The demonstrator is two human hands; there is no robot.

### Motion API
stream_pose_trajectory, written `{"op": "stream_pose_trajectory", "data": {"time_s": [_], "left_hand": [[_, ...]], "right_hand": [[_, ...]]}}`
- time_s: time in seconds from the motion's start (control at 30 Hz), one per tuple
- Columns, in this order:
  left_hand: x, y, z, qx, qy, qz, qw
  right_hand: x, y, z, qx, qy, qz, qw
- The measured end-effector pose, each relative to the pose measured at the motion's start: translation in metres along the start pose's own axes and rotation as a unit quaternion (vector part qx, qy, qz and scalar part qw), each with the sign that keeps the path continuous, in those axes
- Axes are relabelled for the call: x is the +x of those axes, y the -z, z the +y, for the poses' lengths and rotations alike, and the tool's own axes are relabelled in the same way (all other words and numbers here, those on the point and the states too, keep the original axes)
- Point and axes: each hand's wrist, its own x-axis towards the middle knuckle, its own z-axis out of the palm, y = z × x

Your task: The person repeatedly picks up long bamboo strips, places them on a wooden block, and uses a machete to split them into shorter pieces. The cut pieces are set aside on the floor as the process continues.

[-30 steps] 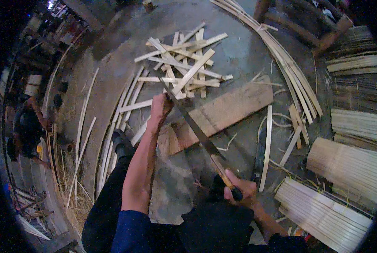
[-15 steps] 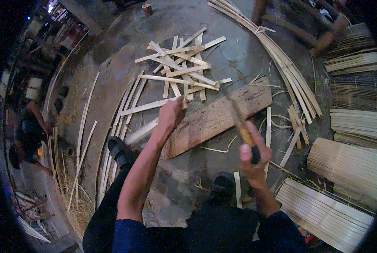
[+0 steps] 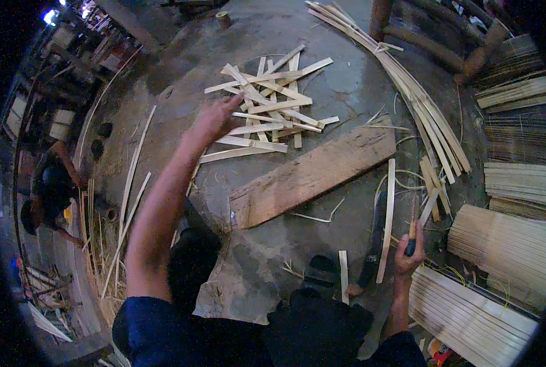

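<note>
My left hand is stretched out with fingers apart and nothing in it, just at the left edge of a loose pile of short split bamboo pieces on the concrete floor. My right hand is low at the right, shut on the handle of a knife whose blade points up and away from me. A thick wooden plank lies slantwise between the two hands. A long thin bamboo strip lies on the floor just left of the knife.
A dark blade-like tool lies beside the strip. Bundles of bamboo slats are stacked at the right, long bent strips at the upper right, more strips at the left. Another person crouches far left.
My left hand has swung from the plank out to the bamboo pile and now holds nothing. My right hand has drawn the knife off the plank, down and to the right.
</note>
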Motion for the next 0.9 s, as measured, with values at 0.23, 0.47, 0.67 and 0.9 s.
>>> {"op": "stream_pose_trajectory", "data": {"time_s": [0.23,0.47,0.67,0.9], "left_hand": [[-0.081,0.11,-0.055,0.115,0.025,-0.125,0.985],[-0.153,0.057,-0.084,0.042,-0.044,-0.099,0.993],[-0.224,-0.075,-0.033,-0.098,0.033,-0.21,0.972],[-0.314,-0.155,-0.028,-0.118,0.178,0.018,0.977]], "right_hand": [[-0.011,-0.004,0.017,-0.067,0.008,-0.183,0.981],[-0.019,-0.021,0.017,-0.148,0.059,-0.15,0.976],[0.017,-0.058,-0.031,-0.094,0.064,-0.123,0.986],[0.059,-0.152,-0.129,-0.007,0.152,-0.218,0.964]]}}
